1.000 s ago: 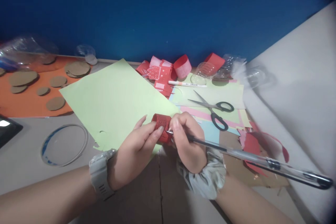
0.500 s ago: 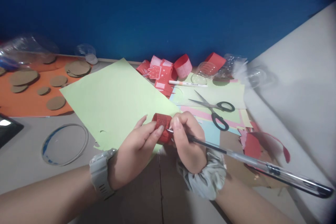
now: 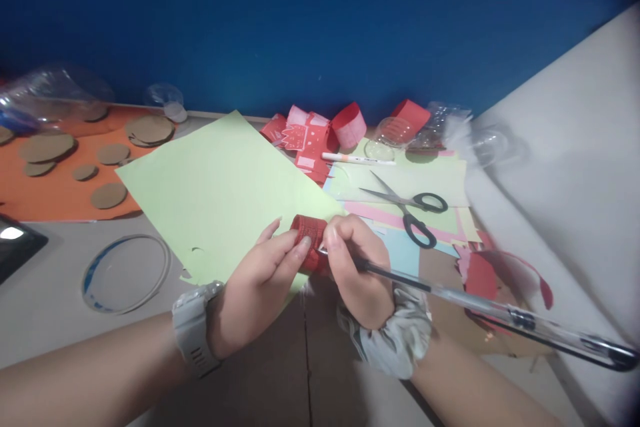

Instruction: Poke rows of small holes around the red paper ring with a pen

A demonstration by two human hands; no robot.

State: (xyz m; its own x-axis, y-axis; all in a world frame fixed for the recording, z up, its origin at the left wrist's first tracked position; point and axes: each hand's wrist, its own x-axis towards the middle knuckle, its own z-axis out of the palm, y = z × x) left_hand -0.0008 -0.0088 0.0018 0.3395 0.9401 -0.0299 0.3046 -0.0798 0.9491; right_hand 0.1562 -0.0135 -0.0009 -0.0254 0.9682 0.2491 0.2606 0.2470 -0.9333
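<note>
A small red paper roll [image 3: 311, 225] with dark pen marks on it is pinched in my left hand [image 3: 265, 283], thumb across its front. My right hand [image 3: 361, 267] grips a clear pen [image 3: 475, 305] with a black cap end; the pen's tip rests at or just over the roll's surface, near my left thumb. Both hands are over the near corner of a light green sheet [image 3: 225, 180]. Open scissors [image 3: 400, 201] with black handles lie to the right, on coloured papers [image 3: 440, 177].
Cardboard discs [image 3: 47, 147] lie on orange paper [image 3: 25, 197] at the left, above a clear ring [image 3: 125, 273] and a dark device [image 3: 17, 247]. Red paper pieces [image 3: 320, 137], a white marker [image 3: 357, 159] and plastic cups [image 3: 395, 133] line the blue wall [image 3: 320, 27].
The far end of the pen has moved slightly up and right, and its tip has shifted a little. Both hands stay nearly where they were.
</note>
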